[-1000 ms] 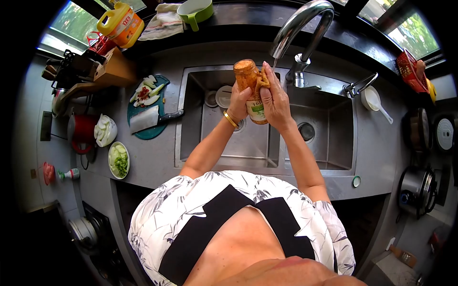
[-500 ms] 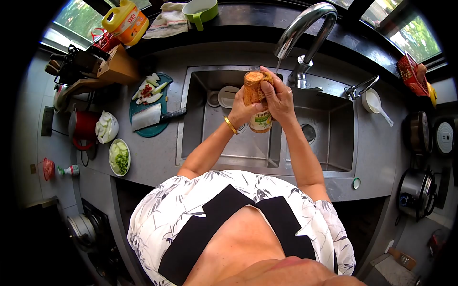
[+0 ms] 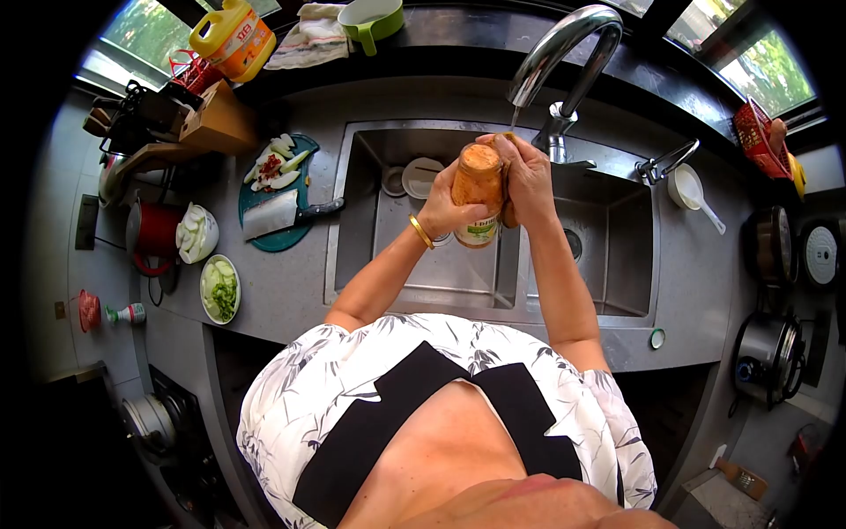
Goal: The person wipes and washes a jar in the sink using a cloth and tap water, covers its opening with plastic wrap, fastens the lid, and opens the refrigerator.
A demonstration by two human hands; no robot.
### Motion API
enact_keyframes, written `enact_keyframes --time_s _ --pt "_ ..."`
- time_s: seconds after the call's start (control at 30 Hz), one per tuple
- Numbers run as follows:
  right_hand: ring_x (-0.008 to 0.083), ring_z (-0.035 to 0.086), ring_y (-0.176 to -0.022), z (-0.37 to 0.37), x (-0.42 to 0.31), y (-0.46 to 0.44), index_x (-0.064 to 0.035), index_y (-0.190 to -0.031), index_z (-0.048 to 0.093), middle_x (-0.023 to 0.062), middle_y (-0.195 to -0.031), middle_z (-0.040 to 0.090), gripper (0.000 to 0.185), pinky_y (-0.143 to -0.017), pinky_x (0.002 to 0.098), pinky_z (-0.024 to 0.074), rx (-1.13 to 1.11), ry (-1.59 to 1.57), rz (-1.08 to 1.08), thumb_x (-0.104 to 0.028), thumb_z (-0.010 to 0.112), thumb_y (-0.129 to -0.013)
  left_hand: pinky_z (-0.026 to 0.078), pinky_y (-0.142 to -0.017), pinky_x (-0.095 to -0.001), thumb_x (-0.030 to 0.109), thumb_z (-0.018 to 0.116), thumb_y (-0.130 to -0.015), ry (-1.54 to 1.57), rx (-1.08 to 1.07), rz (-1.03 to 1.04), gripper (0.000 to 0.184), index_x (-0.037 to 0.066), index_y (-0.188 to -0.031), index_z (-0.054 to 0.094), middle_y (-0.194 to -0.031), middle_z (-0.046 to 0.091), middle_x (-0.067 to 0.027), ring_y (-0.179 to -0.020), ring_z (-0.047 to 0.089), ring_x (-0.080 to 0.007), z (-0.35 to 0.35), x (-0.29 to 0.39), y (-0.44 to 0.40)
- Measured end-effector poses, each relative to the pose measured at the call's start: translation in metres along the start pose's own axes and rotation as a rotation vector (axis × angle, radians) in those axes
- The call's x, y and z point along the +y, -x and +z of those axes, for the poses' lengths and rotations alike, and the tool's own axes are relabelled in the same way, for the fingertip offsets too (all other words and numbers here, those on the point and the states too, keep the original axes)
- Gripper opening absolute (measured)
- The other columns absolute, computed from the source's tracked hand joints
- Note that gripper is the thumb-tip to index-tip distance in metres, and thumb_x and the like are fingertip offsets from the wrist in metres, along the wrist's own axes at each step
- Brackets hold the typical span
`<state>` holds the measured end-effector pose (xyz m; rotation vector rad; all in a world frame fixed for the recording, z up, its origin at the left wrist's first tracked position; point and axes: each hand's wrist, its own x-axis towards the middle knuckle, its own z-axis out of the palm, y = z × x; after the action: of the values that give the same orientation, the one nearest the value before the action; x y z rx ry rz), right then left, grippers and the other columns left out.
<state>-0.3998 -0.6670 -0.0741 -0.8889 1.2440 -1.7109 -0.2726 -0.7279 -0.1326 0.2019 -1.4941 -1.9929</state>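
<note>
Kitchen bg: windows (image 3: 765,70) at the top L & R corners, grey desk (image 3: 282,304) below w/ 1 sink (image 3: 524,310), 2 basins. 1 jar (image 3: 478,196), glass, orange contents, white/green label, held tilted above the L basin (image 3: 414,273) nr the divider. L hand (image 3: 447,207): grip closed round jar's L side, thumb across the front. R hand (image 3: 530,181): fingers curled, grip pressing a brownish piece (image 3: 510,215) to jar's R side; piece mostly hidden, can't tell what. Thin water stream (image 3: 515,115) drops from big tap (image 3: 530,75) by R hand's fingers; 2 taps total, small tap (image 3: 654,169) further R. L of sink: 1 teal board (image 3: 280,240) w/ 1 knife (image 3: 271,214), pale-green wedges (image 3: 284,180) & red bits. Then 2 veg containers: white bowl (image 3: 210,240), white pcs inside; white dish (image 3: 208,310), pale slices + chopped green. Red pot (image 3: 154,231) beside bowl, contents n/a from here. R side: 1 green-rimmed lid (image 3: 657,339) nr front edge, 1 white ladle (image 3: 686,187). Sill, top L: 1 yellow jug (image 3: 231,40), 1 striped cloth (image 3: 308,40), 1 green pan (image 3: 374,19).
</note>
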Motion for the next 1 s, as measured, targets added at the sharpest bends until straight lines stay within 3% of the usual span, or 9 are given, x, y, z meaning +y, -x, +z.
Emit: enact_keyframes --time_s 0.13,0.23,0.37,0.47,0.6,0.63,0.73,0.77,1.0 --pt "0.0084 0.059 -0.081 -0.001 0.003 0.003 0.0018 -0.098 0.063 0.0040 -0.090 0.065 0.028 -0.074 0.0212 0.0483 -0.027 -0.120 0.083 -0.023 0.049 -0.095 0.045 -0.089 -0.0291 0.020 0.077 -0.064 -0.039 -0.035 0.031 0.070 0.001 -0.124 0.046 -0.108 0.057 -0.0037 -0.099 0.055 -0.0127 0.002 0.005 0.000" --pt "0.0120 0.059 -0.092 0.007 0.009 0.017 0.0020 -0.109 0.060 0.0071 -0.102 0.064 0.031 -0.083 0.0239 0.0467 0.015 -0.153 -0.058 -0.024 0.049 -0.096 0.045 -0.089 -0.0291 0.019 0.077 -0.065 -0.033 -0.004 0.083 0.068 0.001 -0.123 0.047 -0.108 0.057 -0.0035 -0.099 0.056 -0.0127 -0.004 0.001 -0.002" --pt "0.0162 0.057 -0.103 0.022 0.021 0.026 0.0015 -0.126 0.050 0.0119 -0.116 0.059 0.043 -0.089 0.0265 0.0437 0.093 0.268 -0.457 -0.029 0.048 -0.096 0.047 -0.090 -0.0301 0.027 0.080 -0.066 0.054 0.062 0.045 0.069 0.001 -0.121 0.048 -0.110 0.058 -0.0042 -0.099 0.058 -0.0143 -0.009 0.003 -0.004" --pt "0.0159 0.056 -0.104 0.026 0.011 0.023 0.0020 -0.126 0.050 0.0122 -0.116 0.060 0.044 -0.088 0.0259 0.0441 0.101 0.352 -0.350 -0.030 0.048 -0.096 0.047 -0.089 -0.0304 0.032 0.081 -0.066 0.061 0.079 0.007 0.072 0.002 -0.122 0.047 -0.110 0.058 -0.0045 -0.100 0.058 -0.0147 -0.010 0.002 -0.004" --pt "0.0121 0.058 -0.087 0.020 -0.001 0.008 0.0012 -0.113 0.060 0.0083 -0.095 0.066 0.039 -0.076 0.0237 0.0463 0.064 0.350 -0.195 -0.032 0.047 -0.097 0.047 -0.089 -0.0308 0.034 0.081 -0.066 0.098 0.068 0.013 0.073 0.001 -0.122 0.047 -0.111 0.058 -0.0053 -0.099 0.058 -0.0153 -0.011 0.003 -0.005" --pt "0.0089 0.054 -0.075 0.025 -0.003 0.005 0.0018 -0.101 0.063 0.0042 -0.081 0.063 0.039 -0.068 0.0230 0.0452 0.089 0.286 -0.236 -0.033 0.046 -0.097 0.047 -0.089 -0.0308 0.034 0.080 -0.066 0.114 0.062 0.020 0.073 0.000 -0.122 0.047 -0.111 0.058 -0.0056 -0.099 0.058 -0.0155 -0.011 0.004 -0.006" --pt "0.0065 0.049 -0.070 0.012 -0.016 -0.002 0.0028 -0.092 0.063 0.0010 -0.076 0.059 0.042 -0.063 0.0226 0.0439 -0.025 0.287 -0.013 -0.035 0.047 -0.096 0.047 -0.089 -0.0308 0.034 0.080 -0.067 0.093 0.030 0.007 0.073 -0.001 -0.122 0.047 -0.111 0.058 -0.0066 -0.100 0.058 -0.0158 -0.012 0.007 -0.007" --pt "0.0049 0.045 -0.067 0.013 -0.010 -0.006 0.0028 -0.084 0.061 -0.0014 -0.071 0.056 0.042 -0.060 0.0219 0.0422 0.000 0.083 0.043 -0.035 0.048 -0.096 0.047 -0.089 -0.0308 0.035 0.079 -0.067 0.075 0.018 -0.002 0.073 -0.001 -0.121 0.047 -0.110 0.058 -0.0069 -0.100 0.058 -0.0159 -0.012 0.007 -0.006" --pt "0.0056 0.047 -0.060 -0.003 0.011 -0.017 0.0025 -0.084 0.061 -0.0003 -0.067 0.056 0.037 -0.056 0.0211 0.0419 -0.043 0.141 0.214 -0.029 0.047 -0.097 0.049 -0.085 -0.0326 0.036 0.073 -0.069 0.164 -0.001 -0.028 0.068 -0.002 -0.118 0.047 -0.106 0.059 -0.0094 -0.094 0.060 -0.0187 -0.010 -0.001 -0.002"
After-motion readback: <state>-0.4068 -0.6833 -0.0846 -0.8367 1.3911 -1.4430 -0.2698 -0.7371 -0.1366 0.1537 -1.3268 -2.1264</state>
